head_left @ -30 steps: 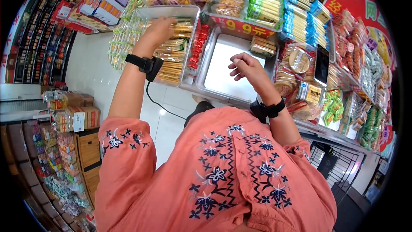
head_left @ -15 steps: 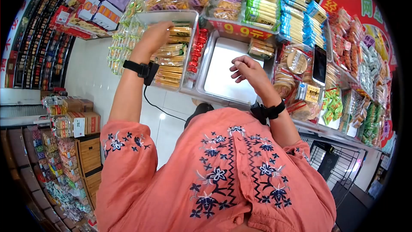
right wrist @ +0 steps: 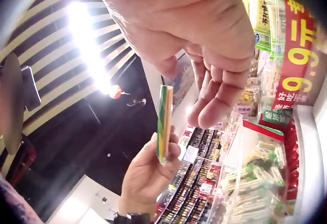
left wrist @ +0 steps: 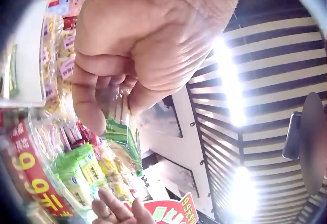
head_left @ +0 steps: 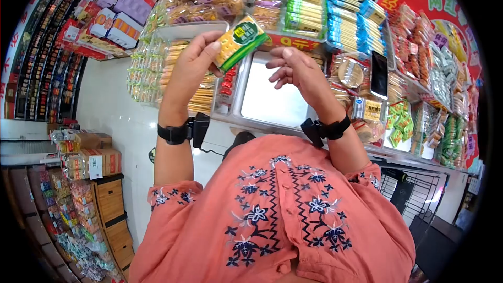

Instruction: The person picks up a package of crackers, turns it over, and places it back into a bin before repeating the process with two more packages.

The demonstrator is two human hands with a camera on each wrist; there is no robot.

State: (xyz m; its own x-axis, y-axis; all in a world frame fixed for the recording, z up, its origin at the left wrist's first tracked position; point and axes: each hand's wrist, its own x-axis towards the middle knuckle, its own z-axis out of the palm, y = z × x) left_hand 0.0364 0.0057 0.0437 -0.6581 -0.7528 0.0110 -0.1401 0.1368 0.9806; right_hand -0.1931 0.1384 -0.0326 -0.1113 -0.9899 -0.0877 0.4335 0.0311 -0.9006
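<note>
My left hand (head_left: pixel 193 68) pinches a green-and-yellow cracker packet (head_left: pixel 238 44) between thumb and fingers, its printed front facing up and tilted. In the right wrist view the packet (right wrist: pixel 165 124) appears edge-on and thin, while the left wrist view shows its green wrapping (left wrist: pixel 122 137) below the fingers. Just right of the packet is my right hand (head_left: pixel 304 73), fingers loosely bent and holding nothing. Under the left hand is a clear bin (head_left: pixel 183 30) with rows of similar packets. Beneath the right hand lies a bin with a white bottom (head_left: pixel 272 99).
A red price sign (head_left: pixel 299 42) runs along the bin row behind the hands. Green-wrapped packs (head_left: pixel 306 8) and blue packs (head_left: pixel 361 26) stand beyond it. A dark phone (head_left: pixel 379 75) rests on the goods at right. Red-wrapped snacks (head_left: pixel 227 83) sit between the two bins.
My left hand has come up out of the clear bin with a cracker packet and moved right, toward the right hand. The right hand has shifted slightly, its fingers spread more.
</note>
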